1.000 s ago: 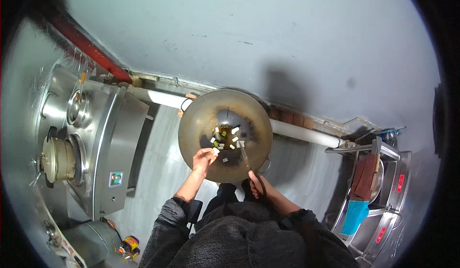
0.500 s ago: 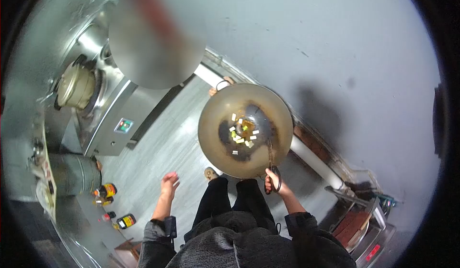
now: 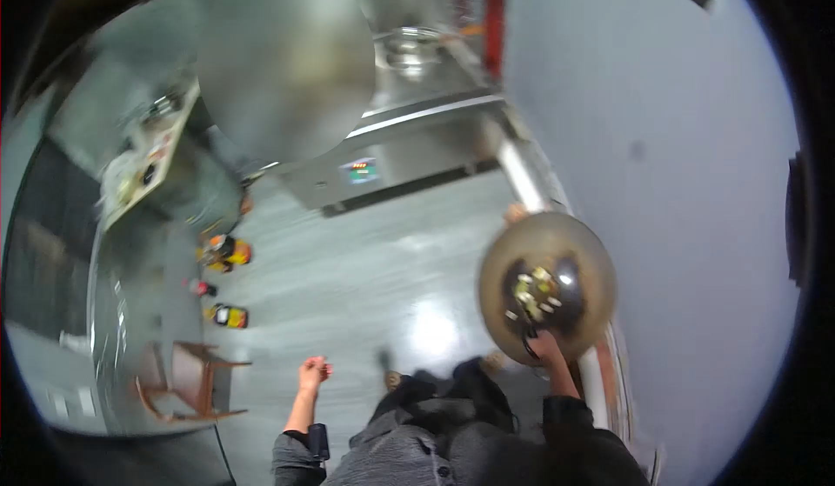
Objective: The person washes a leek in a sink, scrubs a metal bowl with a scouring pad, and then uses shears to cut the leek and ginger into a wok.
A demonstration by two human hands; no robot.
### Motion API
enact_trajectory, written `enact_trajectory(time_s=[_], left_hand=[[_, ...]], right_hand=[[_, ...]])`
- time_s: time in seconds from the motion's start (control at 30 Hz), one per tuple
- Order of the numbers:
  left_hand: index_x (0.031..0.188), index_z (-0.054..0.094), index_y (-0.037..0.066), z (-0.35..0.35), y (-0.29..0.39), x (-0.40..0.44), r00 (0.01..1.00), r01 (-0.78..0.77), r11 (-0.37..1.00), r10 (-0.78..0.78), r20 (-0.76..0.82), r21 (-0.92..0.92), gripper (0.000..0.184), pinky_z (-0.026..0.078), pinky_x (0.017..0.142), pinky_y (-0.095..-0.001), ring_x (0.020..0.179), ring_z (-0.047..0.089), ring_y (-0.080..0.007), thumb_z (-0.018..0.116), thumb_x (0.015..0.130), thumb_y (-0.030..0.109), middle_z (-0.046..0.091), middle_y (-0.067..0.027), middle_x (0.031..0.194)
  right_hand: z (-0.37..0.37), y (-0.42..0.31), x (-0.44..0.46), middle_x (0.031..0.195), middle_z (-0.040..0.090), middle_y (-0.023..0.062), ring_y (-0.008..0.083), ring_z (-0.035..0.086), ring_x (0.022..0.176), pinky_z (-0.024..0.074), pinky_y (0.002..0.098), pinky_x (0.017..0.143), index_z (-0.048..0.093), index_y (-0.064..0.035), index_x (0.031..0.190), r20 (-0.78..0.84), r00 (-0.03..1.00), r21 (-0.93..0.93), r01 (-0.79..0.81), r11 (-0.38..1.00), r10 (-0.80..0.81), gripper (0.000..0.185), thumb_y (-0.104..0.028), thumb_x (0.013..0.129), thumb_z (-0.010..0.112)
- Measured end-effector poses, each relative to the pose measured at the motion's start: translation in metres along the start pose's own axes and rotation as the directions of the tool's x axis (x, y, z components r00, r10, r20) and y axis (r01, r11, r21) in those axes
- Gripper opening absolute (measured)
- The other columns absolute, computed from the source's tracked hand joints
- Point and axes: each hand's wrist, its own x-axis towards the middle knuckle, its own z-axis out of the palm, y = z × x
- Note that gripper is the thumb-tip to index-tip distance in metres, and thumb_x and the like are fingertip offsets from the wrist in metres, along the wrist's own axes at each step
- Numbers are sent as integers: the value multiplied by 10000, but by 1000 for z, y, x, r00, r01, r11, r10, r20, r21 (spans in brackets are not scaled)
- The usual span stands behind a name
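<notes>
A large round wok (image 3: 596,264) is at the right, beside the wall, its inside browned and dark. Pale and green chopped pieces (image 3: 532,293) lie in its middle. Over the near side of the wok my right hand (image 3: 546,347) is closed on what look like black-handled scissors (image 3: 529,340), blurred and partly covered by the hand. My left hand (image 3: 315,371) hangs above the floor at the left, holding nothing, with its fingers loosely bent and apart. A skin-toned shape (image 3: 516,214) shows at the wok's far rim, mostly hidden.
A steel cooking counter (image 3: 417,147) with a lit panel (image 3: 359,170) stands ahead. Bottles (image 3: 230,316) are on the floor at the left, near a brown wooden chair (image 3: 193,380). A white pipe (image 3: 520,173) runs along the wall. A blurred disc covers the upper left.
My view has turned left, so the wok now appears farther right and the counter is ahead. My right hand has moved in over the wok. My left hand's fingers are more bent.
</notes>
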Motion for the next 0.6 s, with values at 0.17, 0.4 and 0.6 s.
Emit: enact_trajectory(time_s=[0.17,0.4,0.6], left_hand=[[885,575,13,-114,-52,11,986,-109,985,124,-112,131,221,452,636,-266,715,552,-133,629,738,169,593,-64,797],[897,577,14,-232,-76,29,958,-132,991,131,-256,14,218,432,687,-257,737,539,-125,629,732,146,592,-58,793],[921,550,19,-301,-19,79,873,-263,964,257,-415,43,218,436,639,-243,701,540,-121,619,736,114,593,-47,775]], right_hand=[[102,-118,0,512,454,34,141,463,419,391,269,383,477,-49,673,487,869,397,-304,866,81,73,-82,738,477],[203,-305,-17,540,443,-5,83,429,411,375,223,386,489,-26,764,721,651,458,-192,868,-237,76,-16,691,510],[251,-437,-11,612,484,27,97,485,488,449,247,471,529,25,901,631,586,656,-55,752,-508,226,10,679,488]])
